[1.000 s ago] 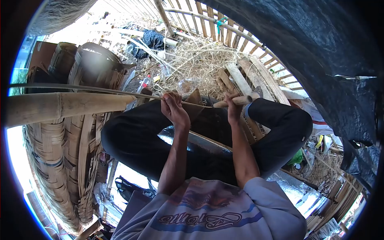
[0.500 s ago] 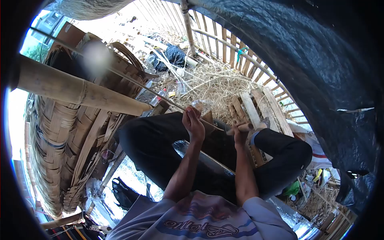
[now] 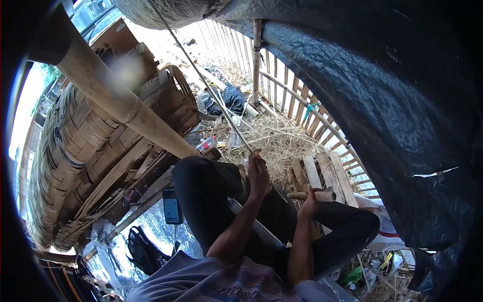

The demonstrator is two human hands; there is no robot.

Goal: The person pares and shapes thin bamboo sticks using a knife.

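Observation:
My left hand (image 3: 258, 173) is closed around a long thin bamboo strip (image 3: 204, 78), which slants up toward the top of the view. The strip's near end runs down between my knees, partly hidden by the hand. My right hand (image 3: 308, 205) grips a thick wooden handle (image 3: 326, 195) lying roughly level, just right of the strip's lower end. I cannot make out a blade on it. Both hands are in front of my bent legs (image 3: 206, 194), with a gap between them.
A thick bamboo pole (image 3: 156, 136) juts in from the left, over large woven bamboo rolls (image 3: 75, 166). A phone (image 3: 172, 206) and a black bag (image 3: 143, 249) lie at lower left. Wooden slats (image 3: 329, 173), straw (image 3: 282, 136) and a slatted fence (image 3: 292, 95) are ahead. Dark sheeting (image 3: 402, 100) hangs at right.
The view has turned, and the bamboo strip now stands steeper. The wooden handle looks more level and farther from my left hand. The phone has come into view. Both hands keep their holds.

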